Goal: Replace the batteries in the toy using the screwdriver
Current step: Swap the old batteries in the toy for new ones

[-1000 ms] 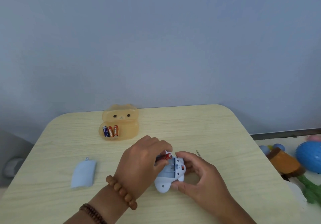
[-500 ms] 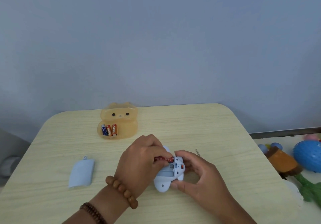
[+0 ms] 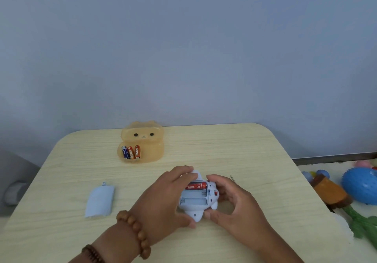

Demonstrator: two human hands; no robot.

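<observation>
A pale blue toy (image 3: 196,201) lies belly-up on the wooden table (image 3: 224,146), its battery bay uncovered. One red battery (image 3: 196,186) sits in the bay's far slot; the nearer slots look bare. My left hand (image 3: 163,199) cups the toy's left side, fingers curled over its top edge and thumb under its lower end. My right hand (image 3: 234,203) grips the toy's right side between thumb and fingers. The screwdriver's thin metal tip (image 3: 232,178) pokes out behind my right hand. The blue battery cover (image 3: 100,200) lies to the left.
An orange translucent bear-shaped box (image 3: 142,142) stands open at the back, holding three batteries (image 3: 131,152). Right of the table, on the floor, lie a blue spiky ball (image 3: 362,186), a brown and orange toy (image 3: 330,191) and green plush pieces (image 3: 363,224).
My left hand pushed the red battery down into the far slot and let go of it, then moved to cup the toy's side. The right hand kept its hold.
</observation>
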